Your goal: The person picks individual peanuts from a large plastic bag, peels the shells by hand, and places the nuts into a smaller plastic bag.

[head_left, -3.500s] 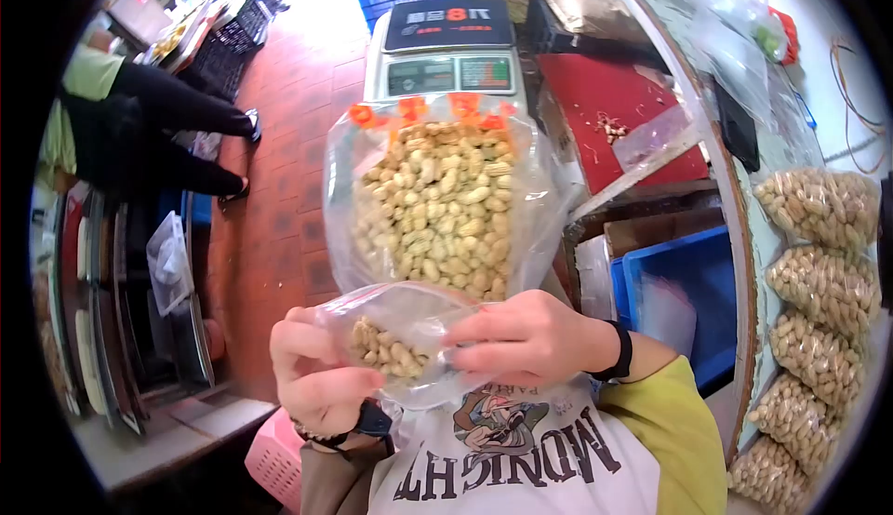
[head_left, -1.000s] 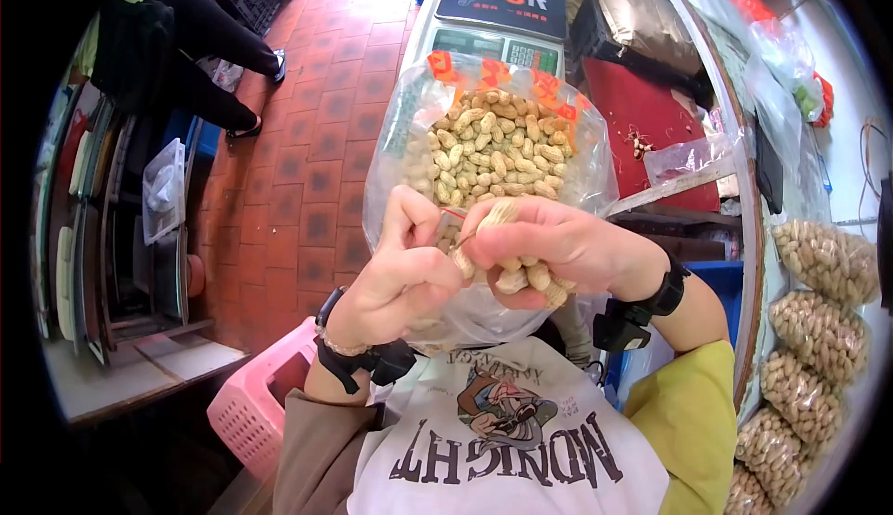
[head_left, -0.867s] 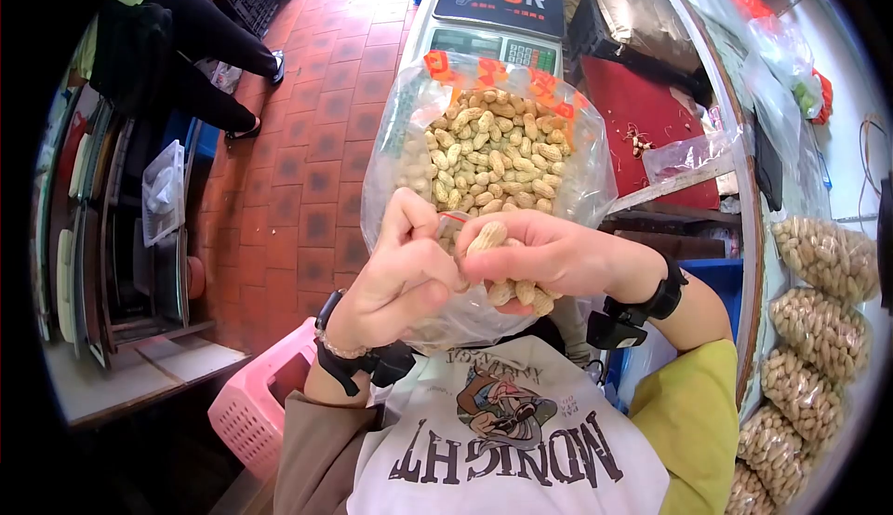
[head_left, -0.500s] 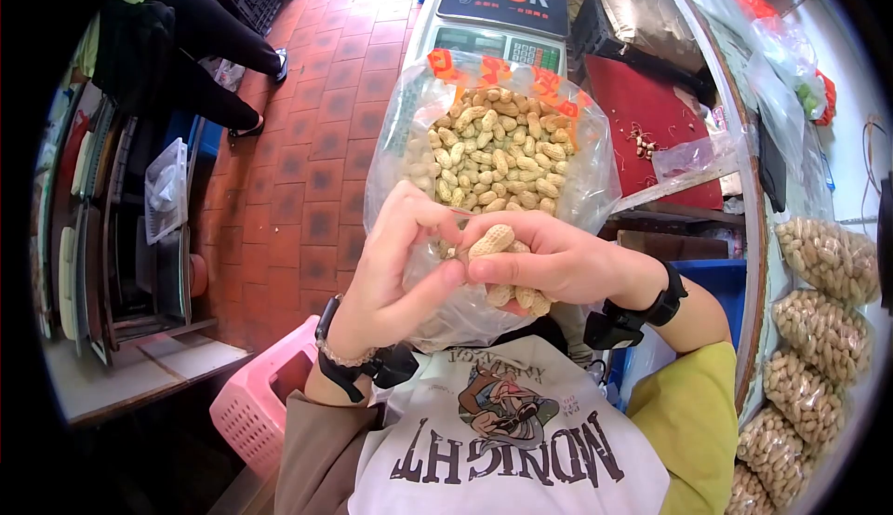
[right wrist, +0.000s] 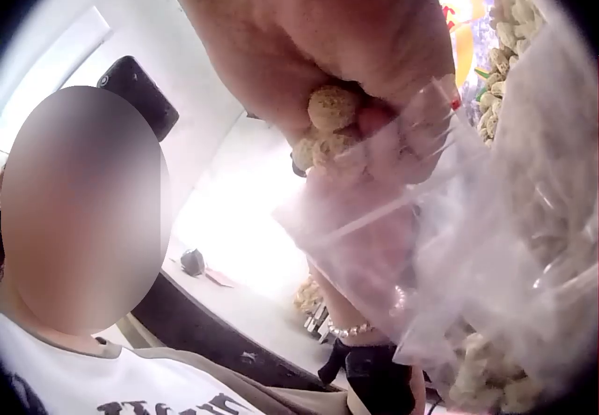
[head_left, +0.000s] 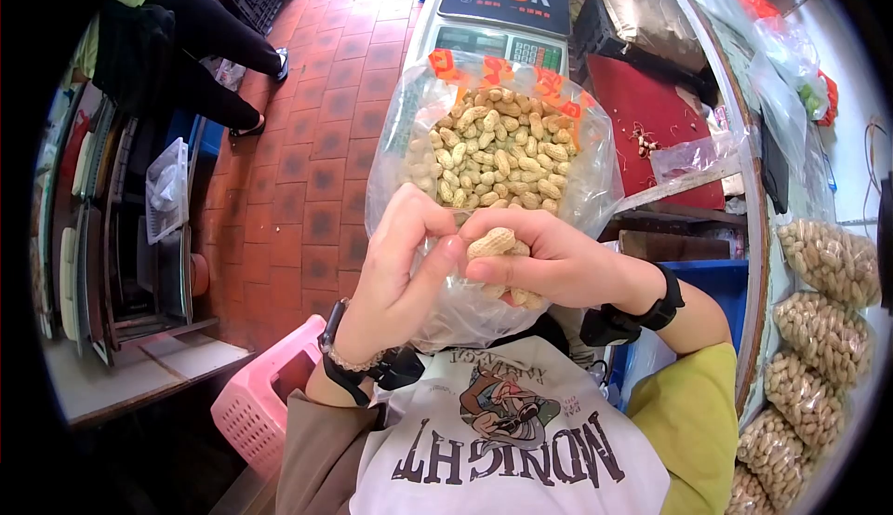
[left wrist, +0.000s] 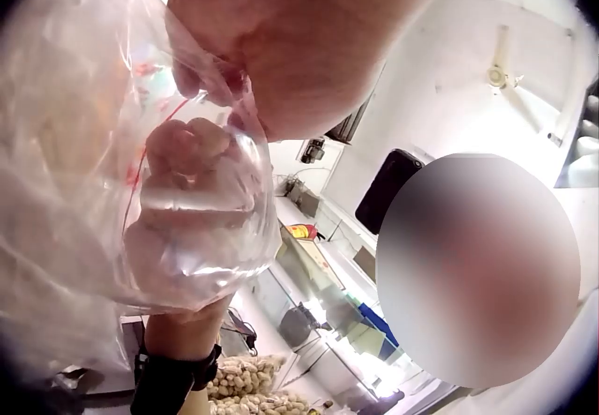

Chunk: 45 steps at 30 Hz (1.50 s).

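Observation:
In the head view a large clear bag (head_left: 595,166) of unshelled peanuts (head_left: 502,157) lies open in front of the scale (head_left: 488,45). The right hand (head_left: 558,259) grips several peanuts (head_left: 493,243) in its curled fingers. Beside it, the left hand (head_left: 405,264) pinches with thumb and index fingertip, close to the right fingertips. A smaller clear bag (left wrist: 201,200) with a red line hangs from the hands in the left wrist view. From the right wrist, peanuts (right wrist: 332,111) show in the right palm above clear plastic (right wrist: 374,218).
Filled peanut bags (head_left: 819,324) line the right-hand shelf. A blue bin (head_left: 707,301) sits under the frame at right, below a red board (head_left: 642,129). At lower left is a pink basket (head_left: 251,413). Another person's legs (head_left: 200,50) are at upper left, on red tiles.
Earlier the hands held a small bag with peanuts in it; later the right hand holds loose peanuts. Lately the left fingers have uncurled somewhat, thumb and index coming together beside the right hand.

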Available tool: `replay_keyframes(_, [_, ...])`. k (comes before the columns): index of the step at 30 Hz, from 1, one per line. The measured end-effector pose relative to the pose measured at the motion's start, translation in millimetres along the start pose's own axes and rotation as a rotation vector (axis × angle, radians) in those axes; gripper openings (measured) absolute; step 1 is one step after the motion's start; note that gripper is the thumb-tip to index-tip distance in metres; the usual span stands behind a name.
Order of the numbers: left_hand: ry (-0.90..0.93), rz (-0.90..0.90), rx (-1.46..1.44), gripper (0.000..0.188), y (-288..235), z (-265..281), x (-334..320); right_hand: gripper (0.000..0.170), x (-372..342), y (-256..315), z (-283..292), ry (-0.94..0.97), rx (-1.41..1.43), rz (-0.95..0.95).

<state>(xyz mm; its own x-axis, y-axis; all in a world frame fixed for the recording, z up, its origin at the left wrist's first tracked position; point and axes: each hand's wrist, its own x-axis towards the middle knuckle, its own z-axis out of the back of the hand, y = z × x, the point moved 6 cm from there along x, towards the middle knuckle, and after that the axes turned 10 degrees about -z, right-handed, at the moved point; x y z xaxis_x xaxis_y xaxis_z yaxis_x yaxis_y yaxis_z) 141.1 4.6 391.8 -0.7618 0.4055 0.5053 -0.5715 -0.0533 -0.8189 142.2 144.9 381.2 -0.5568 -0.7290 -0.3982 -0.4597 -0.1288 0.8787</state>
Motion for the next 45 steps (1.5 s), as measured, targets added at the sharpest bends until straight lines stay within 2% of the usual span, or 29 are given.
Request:
replay_keyframes(2, [0.015, -0.020, 0.013, 0.007, -0.4, -1.7, 0.0, 0.020, 1.2, -0.6, 0.3, -0.004, -0.025, -0.003])
replay_keyframes(4, [-0.072, 0.050, -0.141, 0.007, 2.3, -2.4, -2.1, 0.019, 2.7, -1.8, 1.0, -0.008, -0.050, -0.006])
replay_keyframes(7, [-0.122, 0.105, -0.261, 0.009, 10.2, -1.7, -7.4, 0.019, 6.6, -6.7, 1.2, 0.005, -0.180, -0.007])
replay_keyframes(9, [-0.123, 0.097, -0.272, 0.010, 10.0, -1.6, -6.9, 0.020, 8.5, -5.9, 0.9, -0.017, -0.363, 0.084])
replay_keyframes(16, [-0.158, 0.045, -0.386, 0.011, 2.2, -0.8, -5.1, 0.023, 11.8, 6.5, -9.1, -0.024, -0.323, 0.097])
replay_keyframes(18, [-0.163, 0.023, -0.401, 0.012, 3.0, 0.7, -6.1, 0.028, 13.4, 11.4, -13.4, -0.005, -0.362, 0.256])
replay_keyframes(19, [-0.170, 0.002, -0.415, 0.012, 2.6, 2.0, -6.7, 0.028, 16.6, 8.0, -12.9, -0.005, -0.361, 0.256])
replay_keyframes(21, [-0.167, 0.000, -0.404, 0.013, 2.6, 4.5, -7.7, 0.032, 16.4, 14.6, -17.3, -0.005, -0.454, 0.445])
replay_keyframes(22, [-0.164, -0.003, -0.393, 0.014, 2.4, 5.3, -8.2, 0.032, 12.3, 19.4, -18.9, -0.004, -0.453, 0.445])
replay_keyframes(24, [-0.168, 0.005, -0.398, 0.014, 2.3, 6.2, -10.2, 0.035, 7.3, 16.1, -19.8, 0.058, -0.278, 0.110])
replay_keyframes(28, [-0.178, -0.011, -0.455, 0.015, 1.3, 5.3, -11.6, 0.036, -0.7, 17.4, -19.2, 0.075, -0.329, 0.238])
replay_keyframes(30, [-0.181, -0.026, -0.459, 0.015, 0.8, 4.5, -10.4, 0.037, -7.9, 19.2, -15.0, -0.046, -0.524, 0.222])
replay_keyframes(34, [-0.193, -0.060, -0.467, 0.014, -1.4, 3.4, -9.1, 0.033, -15.8, 24.3, -12.1, -0.170, -0.386, 0.135])
replay_keyframes(36, [-0.184, -0.057, -0.460, 0.013, -1.4, 3.6, -10.1, 0.025, -20.1, 31.3, -11.8, -0.272, -0.500, 0.253])
replay_keyframes(39, [-0.155, -0.061, -0.420, 0.013, -2.7, 2.1, -9.9, 0.019, -20.7, 33.1, -13.5, -0.319, -0.519, 0.309])
replay_keyframes(43, [-0.081, -0.107, -0.329, 0.013, -1.8, 1.2, -10.5, 0.017, -18.2, 28.0, -14.5, -0.331, -0.452, 0.373])
replay_keyframes(45, [-0.067, -0.099, -0.300, 0.013, -2.1, 3.2, -10.5, 0.013, -17.3, 26.8, -16.9, -0.281, -0.427, 0.504])
